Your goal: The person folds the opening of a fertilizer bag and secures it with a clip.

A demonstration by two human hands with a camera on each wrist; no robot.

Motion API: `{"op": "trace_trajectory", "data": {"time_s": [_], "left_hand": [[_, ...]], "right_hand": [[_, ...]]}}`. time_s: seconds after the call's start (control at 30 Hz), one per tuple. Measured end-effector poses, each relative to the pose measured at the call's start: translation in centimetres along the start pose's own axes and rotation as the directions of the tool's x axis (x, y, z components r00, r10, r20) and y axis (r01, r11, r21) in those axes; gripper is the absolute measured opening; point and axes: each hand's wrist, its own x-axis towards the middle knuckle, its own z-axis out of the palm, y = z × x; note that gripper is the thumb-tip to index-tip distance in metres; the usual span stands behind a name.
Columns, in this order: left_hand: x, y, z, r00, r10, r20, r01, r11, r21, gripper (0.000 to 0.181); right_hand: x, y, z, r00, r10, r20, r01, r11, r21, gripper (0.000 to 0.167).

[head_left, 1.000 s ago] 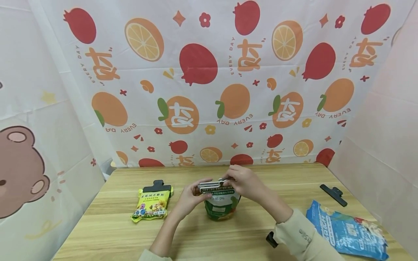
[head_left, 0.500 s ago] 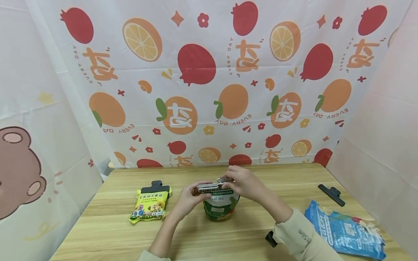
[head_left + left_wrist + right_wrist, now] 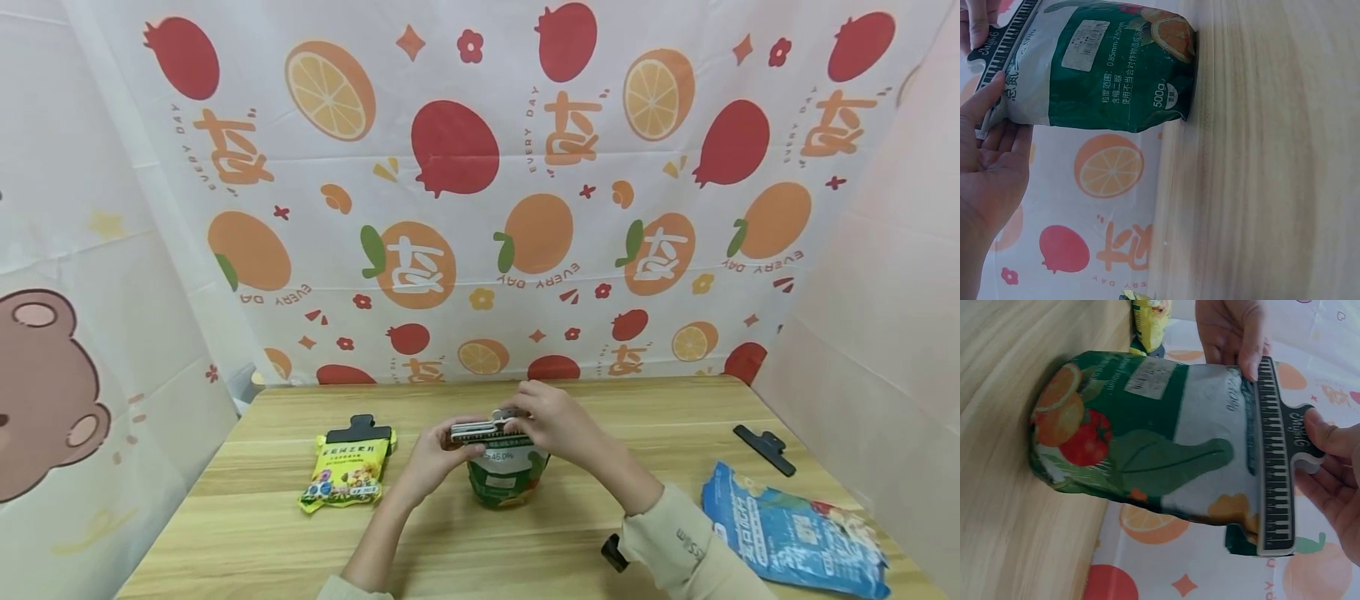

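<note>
A green and white bag (image 3: 504,485) printed with fruit and vegetables stands upright on the wooden table. Across its top edge lies a long bag clip (image 3: 1277,462) with a piano-key pattern and a dark handle. My left hand (image 3: 433,460) holds the bag's top left corner and that end of the clip, thumb in front and fingers behind. With thumb and fingers, my right hand (image 3: 557,423) pinches the clip's handle, as the right wrist view shows. The clip's inner side is hidden.
To the left lies a yellow bag (image 3: 345,473) with a black clip (image 3: 362,429) on its top. A loose black clip (image 3: 765,448) and a blue bag (image 3: 798,533) lie on the right. A printed cloth (image 3: 480,250) hangs behind the table (image 3: 247,517).
My right forearm has shifted slightly left, while its fingers stay at the clip's handle. Left hand and bag hold nearly the same place.
</note>
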Motion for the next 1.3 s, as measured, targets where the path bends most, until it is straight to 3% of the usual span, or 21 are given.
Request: {"op": "trace_trajectory", "data": {"time_s": [0.2,0.33,0.43,0.6,0.73,0.83,1.03,1.3], "left_hand": [[0.0,0.1,0.1,1.0,-0.017,-0.007,0.017,1.0,0.002,0.039],[0.2,0.1,0.0,1.0,-0.024,-0.014,0.024,1.0,0.002,0.039],[0.3,0.1,0.0,1.0,-0.024,-0.018,0.024,1.0,0.008,0.039],[0.2,0.1,0.0,0.999,-0.031,-0.013,0.031,0.999,0.011,0.039],[0.2,0.0,-0.1,0.999,-0.033,-0.011,0.033,0.999,0.005,0.039],[0.2,0.0,-0.1,0.999,-0.039,-0.012,0.039,0.999,0.007,0.039],[0.2,0.3,0.1,0.999,-0.041,-0.016,0.041,0.999,0.001,0.039],[0.3,0.3,0.1,0.999,-0.04,0.004,0.04,0.999,-0.009,0.039]], "right_hand": [[-0.3,0.4,-0.2,0.985,0.142,0.094,-0.151,0.984,0.095,0.027],[-1.0,1.2,-0.6,0.95,0.284,0.127,-0.307,0.921,0.24,0.031],[-1.8,2.0,-0.7,0.924,0.371,0.096,-0.381,0.864,0.329,0.029],[-3.5,3.0,-1.0,0.881,0.469,0.055,-0.456,0.815,0.357,0.025],[-4.7,3.2,-1.3,0.855,0.512,0.085,-0.505,0.781,0.369,0.019],[-5.3,3.3,-1.2,0.859,0.501,0.107,-0.502,0.781,0.37,0.019],[-5.8,3.5,-0.9,0.888,0.453,0.083,-0.45,0.815,0.366,0.021],[-5.9,3.3,-0.7,0.875,0.478,0.076,-0.469,0.8,0.374,0.015]]}}
